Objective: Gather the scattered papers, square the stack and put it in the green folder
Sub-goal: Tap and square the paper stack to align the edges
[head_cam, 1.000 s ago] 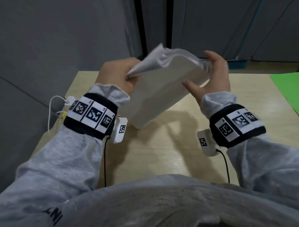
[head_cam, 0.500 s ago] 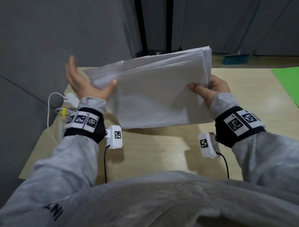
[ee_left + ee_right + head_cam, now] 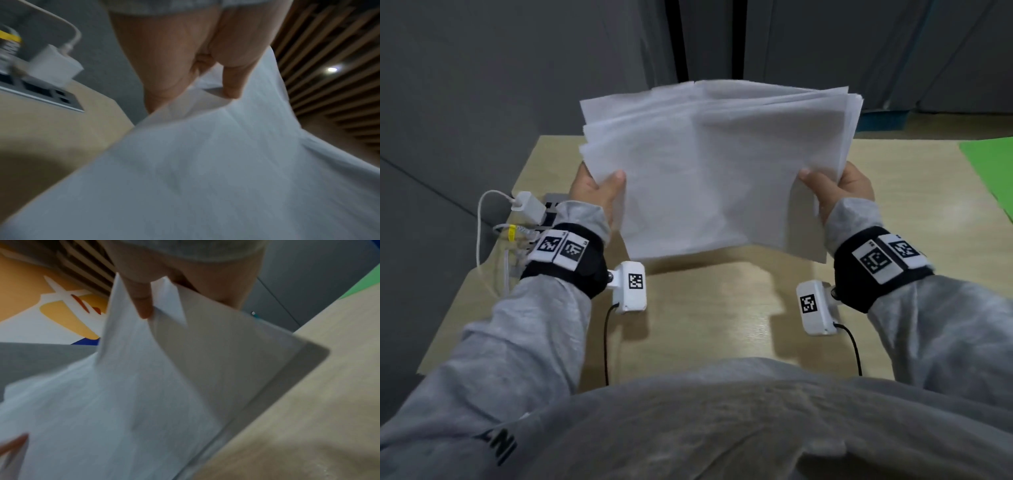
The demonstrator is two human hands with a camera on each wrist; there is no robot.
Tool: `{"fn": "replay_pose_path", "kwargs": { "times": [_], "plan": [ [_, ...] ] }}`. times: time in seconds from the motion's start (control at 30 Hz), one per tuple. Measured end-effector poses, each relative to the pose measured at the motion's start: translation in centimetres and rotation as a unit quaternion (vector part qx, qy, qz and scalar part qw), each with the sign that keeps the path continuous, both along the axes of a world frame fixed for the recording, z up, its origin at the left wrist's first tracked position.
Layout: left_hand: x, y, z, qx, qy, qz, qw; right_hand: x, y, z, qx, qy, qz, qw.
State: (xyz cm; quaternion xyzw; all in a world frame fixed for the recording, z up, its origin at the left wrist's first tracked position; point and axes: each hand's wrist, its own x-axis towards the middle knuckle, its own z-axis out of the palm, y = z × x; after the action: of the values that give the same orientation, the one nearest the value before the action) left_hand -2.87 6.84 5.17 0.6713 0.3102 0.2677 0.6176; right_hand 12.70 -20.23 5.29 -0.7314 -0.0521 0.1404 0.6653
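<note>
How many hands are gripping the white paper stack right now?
2: the left hand pinches the left edge of the white paper stack, and the right hand pinches its right edge, above the light wooden table. Fingers behind the sheets are hidden.

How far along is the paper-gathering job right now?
Gathering looks done: no loose sheets show on the table. In hand: left hand and right hand grip the paper stack by its sides, upright; its left edges are fanned, so squaring isn't finished. Left: put it in the green folder, which lies at the table's right edge.
</note>
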Motion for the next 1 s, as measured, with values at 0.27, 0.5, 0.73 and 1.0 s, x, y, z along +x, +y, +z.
{"fn": "replay_pose_path", "kwargs": {
  "times": [0.27, 0.5, 0.73, 1.0],
  "plan": [
    [0.1, -1.7, 0.0, 0.063, 0.001, 0.020, 0.998, -0.7, -1.0, -1.8, 0.022, -0.038, -0.054, 0.998],
    [-1.0, -2.6, -3.2, 0.053, 0.156, 0.061, 0.985, -1.4, -1.7, -3.9, -0.048, -0.056, -0.004, 0.997],
    [-1.1, -0.5, -2.9, 0.056, 0.123, 0.049, 0.990, -1.1, -1.2, -3.0, -0.046, -0.042, -0.008, 0.998],
    [-0.7, 0.1, -1.6, 0.068, 0.102, 0.082, 0.989, -0.5, -0.7, -2.0, -0.023, -0.044, -0.038, 0.998]
  ]
}}
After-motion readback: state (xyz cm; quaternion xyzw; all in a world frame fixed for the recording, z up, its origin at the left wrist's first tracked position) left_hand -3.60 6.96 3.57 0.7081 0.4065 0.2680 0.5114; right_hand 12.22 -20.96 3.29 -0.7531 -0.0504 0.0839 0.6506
